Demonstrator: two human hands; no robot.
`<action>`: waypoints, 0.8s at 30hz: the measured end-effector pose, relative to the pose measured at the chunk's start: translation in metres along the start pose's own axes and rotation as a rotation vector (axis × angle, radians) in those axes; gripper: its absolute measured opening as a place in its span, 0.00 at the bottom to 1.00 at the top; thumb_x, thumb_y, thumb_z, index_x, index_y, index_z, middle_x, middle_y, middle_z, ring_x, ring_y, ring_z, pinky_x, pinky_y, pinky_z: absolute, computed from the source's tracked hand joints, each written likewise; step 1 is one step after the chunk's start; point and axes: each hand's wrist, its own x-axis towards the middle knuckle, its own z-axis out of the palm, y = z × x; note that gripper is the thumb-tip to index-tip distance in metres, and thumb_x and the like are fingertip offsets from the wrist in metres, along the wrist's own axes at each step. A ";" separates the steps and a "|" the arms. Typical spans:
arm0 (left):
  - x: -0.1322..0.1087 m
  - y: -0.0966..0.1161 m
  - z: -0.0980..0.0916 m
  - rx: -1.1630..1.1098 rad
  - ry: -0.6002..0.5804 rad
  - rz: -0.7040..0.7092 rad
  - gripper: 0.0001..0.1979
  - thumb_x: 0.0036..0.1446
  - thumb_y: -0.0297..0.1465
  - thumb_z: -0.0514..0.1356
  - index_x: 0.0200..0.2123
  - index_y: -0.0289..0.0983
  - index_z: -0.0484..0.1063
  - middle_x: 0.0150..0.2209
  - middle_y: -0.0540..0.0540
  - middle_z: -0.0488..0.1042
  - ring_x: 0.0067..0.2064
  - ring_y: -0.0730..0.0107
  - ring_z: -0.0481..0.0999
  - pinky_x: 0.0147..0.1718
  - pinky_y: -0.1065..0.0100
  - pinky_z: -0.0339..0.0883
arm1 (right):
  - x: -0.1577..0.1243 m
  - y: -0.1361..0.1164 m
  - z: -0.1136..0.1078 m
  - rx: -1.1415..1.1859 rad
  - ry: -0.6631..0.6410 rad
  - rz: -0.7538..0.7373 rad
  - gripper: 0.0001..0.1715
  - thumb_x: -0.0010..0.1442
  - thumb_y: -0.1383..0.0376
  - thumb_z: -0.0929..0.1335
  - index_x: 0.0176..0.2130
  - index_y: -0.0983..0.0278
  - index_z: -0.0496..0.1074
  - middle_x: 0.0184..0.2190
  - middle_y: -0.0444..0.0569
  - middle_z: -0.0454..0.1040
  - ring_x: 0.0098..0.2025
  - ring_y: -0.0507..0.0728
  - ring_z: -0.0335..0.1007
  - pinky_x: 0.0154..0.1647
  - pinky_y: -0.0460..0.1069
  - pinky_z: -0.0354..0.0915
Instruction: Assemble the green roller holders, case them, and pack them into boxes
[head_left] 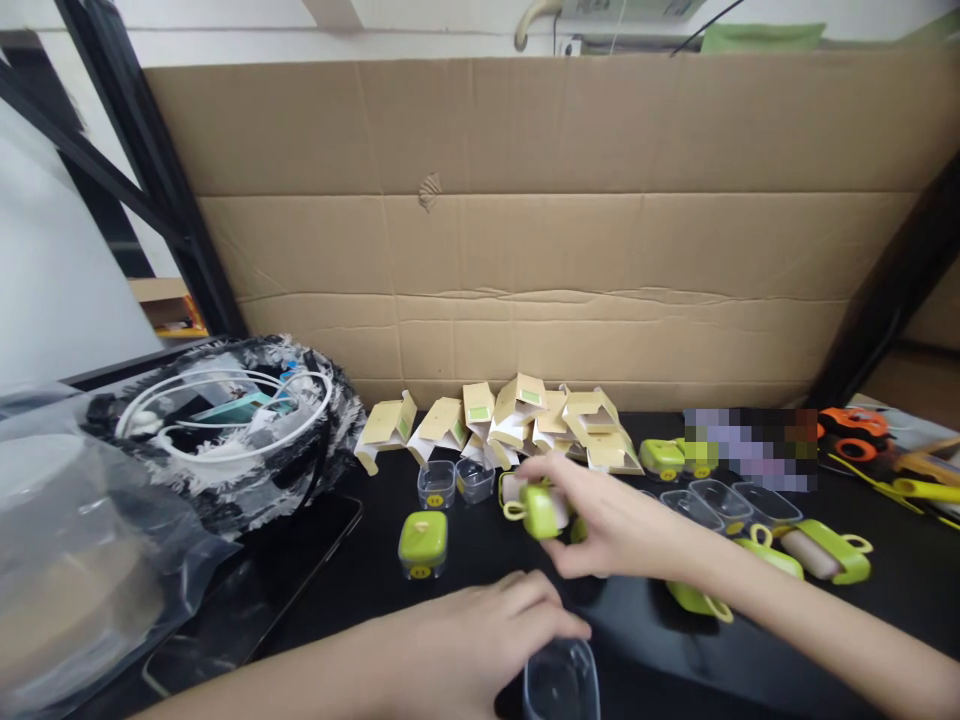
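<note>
My left hand is closed on the rim of a clear plastic container at the bottom of the view. Just above it, my right hand grips a green lid with a loop and a whitish part inside; its fingers are slightly blurred. Left of my hands stands a clear container with a green lid. Behind it are two open clear containers. More green loop lids lie at the right, partly behind my right forearm.
Several opened small cardboard boxes lie along the cardboard backboard. Clear containers and green-lidded ones sit at the right. A fluffy basket and a plastic bag stand at the left. An orange toy vehicle is far right.
</note>
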 end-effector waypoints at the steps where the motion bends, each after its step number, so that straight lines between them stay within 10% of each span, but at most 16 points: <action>1: 0.004 -0.004 0.006 -0.049 0.067 -0.028 0.33 0.47 0.29 0.65 0.57 0.27 0.63 0.51 0.33 0.70 0.51 0.53 0.72 0.51 0.60 0.69 | -0.005 0.002 -0.006 0.017 0.031 0.026 0.35 0.51 0.73 0.65 0.58 0.64 0.57 0.44 0.51 0.71 0.38 0.56 0.69 0.38 0.50 0.67; 5: 0.013 -0.014 0.029 -0.254 0.303 -0.109 0.35 0.44 0.28 0.67 0.57 0.30 0.60 0.51 0.36 0.68 0.53 0.56 0.69 0.55 0.59 0.63 | -0.024 0.008 -0.016 0.334 0.082 0.117 0.22 0.59 0.68 0.65 0.53 0.58 0.65 0.46 0.49 0.70 0.49 0.59 0.66 0.48 0.54 0.62; 9: 0.010 -0.016 0.038 -0.368 0.345 -0.157 0.27 0.47 0.26 0.66 0.51 0.37 0.63 0.48 0.42 0.68 0.51 0.60 0.69 0.53 0.61 0.64 | -0.034 0.008 -0.001 0.817 0.094 0.196 0.18 0.56 0.64 0.67 0.46 0.59 0.61 0.40 0.45 0.66 0.38 0.54 0.65 0.37 0.49 0.64; 24: 0.009 -0.013 0.034 -0.394 0.417 -0.397 0.19 0.49 0.30 0.64 0.45 0.39 0.66 0.44 0.47 0.69 0.46 0.58 0.64 0.49 0.58 0.60 | -0.036 -0.012 0.012 1.167 -0.134 0.406 0.28 0.49 0.65 0.73 0.49 0.59 0.63 0.38 0.44 0.70 0.40 0.55 0.67 0.40 0.50 0.64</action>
